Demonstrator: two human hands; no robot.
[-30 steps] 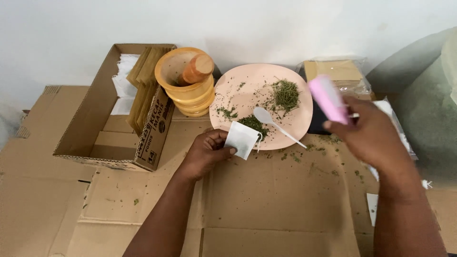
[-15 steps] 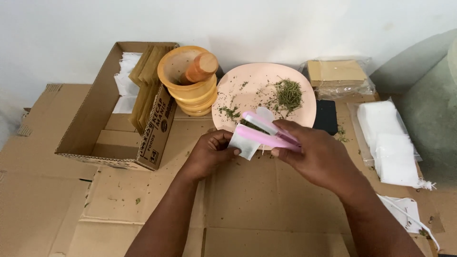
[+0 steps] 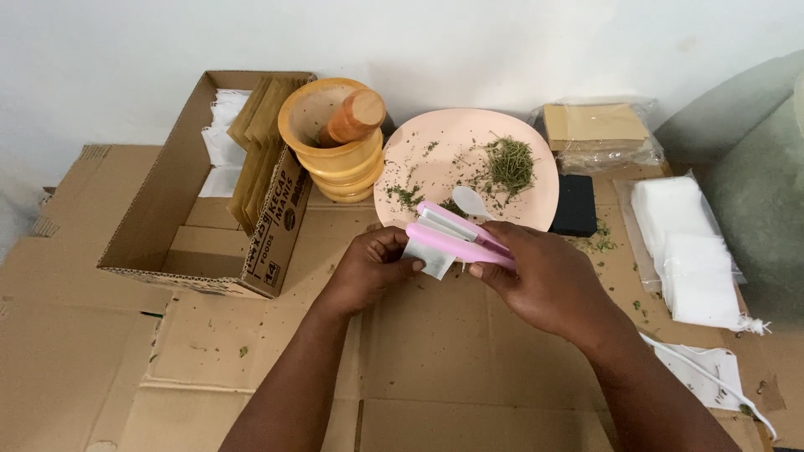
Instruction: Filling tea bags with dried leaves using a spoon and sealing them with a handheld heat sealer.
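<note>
- cardboard floor sheets (image 3: 435, 368): work surface; dried green flakes lie scattered over it.
- open cardboard box (image 3: 159, 209): holds white pouches at the back and tan envelopes standing along its right wall.
- pink plate (image 3: 536, 192): carries a heap of dried herb (image 3: 509, 161), loose crumbs and a white spoon (image 3: 471, 201) at its near edge.
- orange mortar (image 3: 331, 146): a wooden pestle leans inside; other contents cannot be seen.
- clear bags, right side: one holds tan envelopes (image 3: 596, 124), another holds white pouches (image 3: 685, 251).
- right hand (image 3: 548, 280): fingers closed around the pink sealer (image 3: 456, 236), which clamps the pouch.
- left hand (image 3: 368, 268): fingers pinched on the small white pouch (image 3: 429, 258), just in front of the plate.
- judged good practice: keep the pouch mouth flat and straight between the sealer arms, hold herb clear of the seam, press evenly.
</note>
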